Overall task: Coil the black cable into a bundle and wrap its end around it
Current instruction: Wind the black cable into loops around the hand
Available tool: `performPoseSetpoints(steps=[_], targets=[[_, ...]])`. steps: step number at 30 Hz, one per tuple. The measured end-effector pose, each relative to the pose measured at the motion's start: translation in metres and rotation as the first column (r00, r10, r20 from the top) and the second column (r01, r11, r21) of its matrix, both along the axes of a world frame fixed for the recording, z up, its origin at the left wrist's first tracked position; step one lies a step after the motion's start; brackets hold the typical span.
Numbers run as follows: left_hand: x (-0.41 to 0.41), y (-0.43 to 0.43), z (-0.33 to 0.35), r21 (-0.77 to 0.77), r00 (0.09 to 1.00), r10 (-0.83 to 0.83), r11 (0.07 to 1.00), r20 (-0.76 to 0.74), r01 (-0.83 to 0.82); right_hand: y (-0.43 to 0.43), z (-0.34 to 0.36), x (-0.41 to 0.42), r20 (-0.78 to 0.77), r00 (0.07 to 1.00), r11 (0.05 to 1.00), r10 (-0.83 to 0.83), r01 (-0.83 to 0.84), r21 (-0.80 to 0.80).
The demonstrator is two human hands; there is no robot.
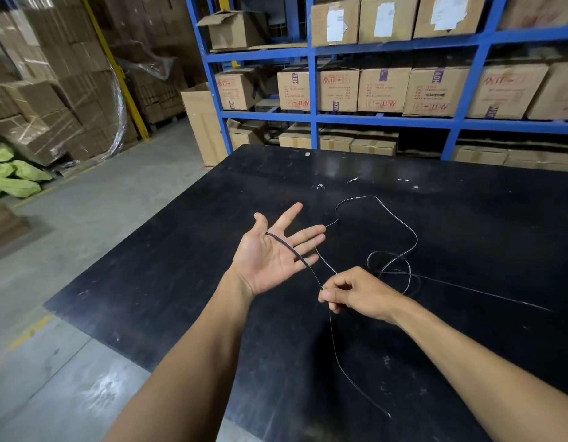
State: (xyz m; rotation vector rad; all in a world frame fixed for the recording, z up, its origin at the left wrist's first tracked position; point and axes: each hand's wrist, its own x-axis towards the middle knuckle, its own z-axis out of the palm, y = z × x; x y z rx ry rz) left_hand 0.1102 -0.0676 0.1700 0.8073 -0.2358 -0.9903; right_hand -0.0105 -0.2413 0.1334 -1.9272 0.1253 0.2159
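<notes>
A thin black cable (400,224) lies in loose loops on the black table (212,282). One stretch runs across the palm of my left hand (273,253), from the base of the thumb down past the little finger. That hand is held palm up above the table with its fingers spread, not gripping. My right hand (356,293) sits just to the right and lower, pinching the cable between thumb and fingers. From that pinch a strand hangs down toward the table's near edge, and other strands trail off right.
Blue shelving (314,116) filled with cardboard boxes stands behind the table. Stacked wrapped cartons (52,100) and green bags (11,173) sit on the concrete floor at left. The table's left edge runs diagonally beside my left forearm. Small white scraps lie farther back on the table.
</notes>
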Motion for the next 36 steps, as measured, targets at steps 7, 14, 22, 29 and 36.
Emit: performPoseSetpoints(steps=[7, 14, 22, 29, 36], targets=[[-0.006, 0.007, 0.001, -0.013, 0.992, -0.124, 0.992, -0.013, 0.123, 0.007, -0.007, 0.002, -0.029, 0.999, 0.998, 0.016, -0.017, -0.060], [-0.013, 0.021, 0.003, -0.049, 0.940, -0.341, 0.939, 0.004, 0.341, -0.009, -0.017, 0.007, -0.103, 0.994, 0.905, 0.038, -0.078, -0.417], [-0.030, 0.023, -0.005, 0.070, 0.813, -0.582, 0.811, -0.005, 0.581, -0.036, 0.031, 0.042, 0.122, 0.986, 0.802, -0.118, 0.167, -0.574], [-0.030, 0.027, -0.011, 0.146, 0.805, -0.591, 0.793, -0.051, 0.592, -0.026, 0.091, 0.071, 0.280, 0.958, 0.756, -0.062, 0.228, -0.613], [-0.024, 0.038, -0.015, 0.146, 0.861, -0.503, 0.849, -0.075, 0.508, -0.012, 0.127, 0.077, 0.361, 0.932, 0.734, -0.038, 0.271, -0.622]])
